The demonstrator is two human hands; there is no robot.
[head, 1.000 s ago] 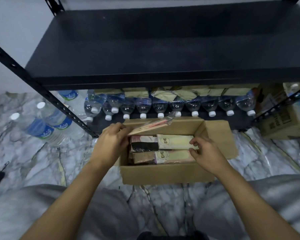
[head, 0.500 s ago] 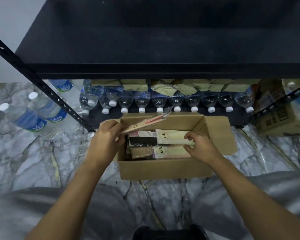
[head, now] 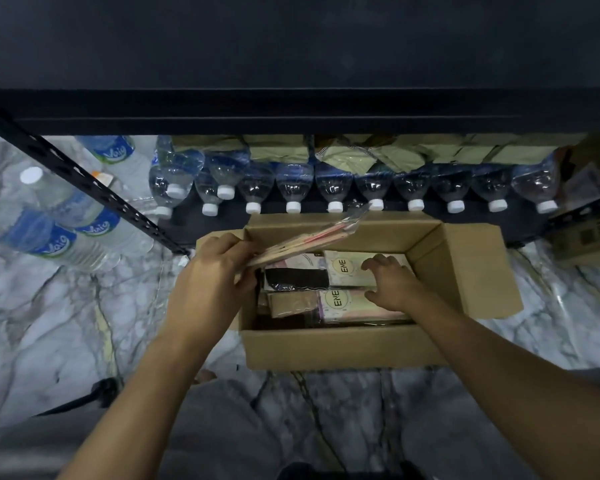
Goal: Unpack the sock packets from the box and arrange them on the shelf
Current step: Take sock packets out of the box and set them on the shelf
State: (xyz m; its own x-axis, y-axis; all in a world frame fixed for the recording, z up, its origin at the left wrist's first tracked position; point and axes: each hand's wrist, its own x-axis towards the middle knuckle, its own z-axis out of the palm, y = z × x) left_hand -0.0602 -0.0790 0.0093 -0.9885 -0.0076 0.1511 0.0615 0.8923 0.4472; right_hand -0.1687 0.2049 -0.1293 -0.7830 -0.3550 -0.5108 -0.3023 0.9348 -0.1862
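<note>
Presently in left hand (head: 212, 282): held packets (head: 309, 237), a thin stack of flat, clear-wrapped sock packets. They are pinched at their near-left end between the thumb on top and curled fingers below. The stack slants up over the box's far-left corner, with its free end above the far wall.
Right hand (head: 395, 285): inside the box, fingers bent and close together over the right end of the far packet, thumb at that packet's near edge.
Box (head: 343, 348): brown cardboard, open, flaps turned out, standing on the floor just in front of the shelf's lowest level.
Far packet (head: 347, 268): lying flat in the box, round "ENE" label, black sock showing at its left.
Near packet (head: 340, 301): flat beside it on the person's side, same label, tan sock at its left. More packets lie beneath; their number cannot be told.
Shelf (head: 291, 112): black metal, its dark board across the top of the view.
Water bottles (head: 335, 185): a row lying on the lowest level, white caps toward the box.
Olive packs (head: 278, 150): behind the bottles.
Loose bottles (head: 49, 237): on the floor, left of the shelf's upright.
Floor (head: 49, 323): grey-veined marble.
Carton (head: 589, 237): at the right edge, printed cardboard.
</note>
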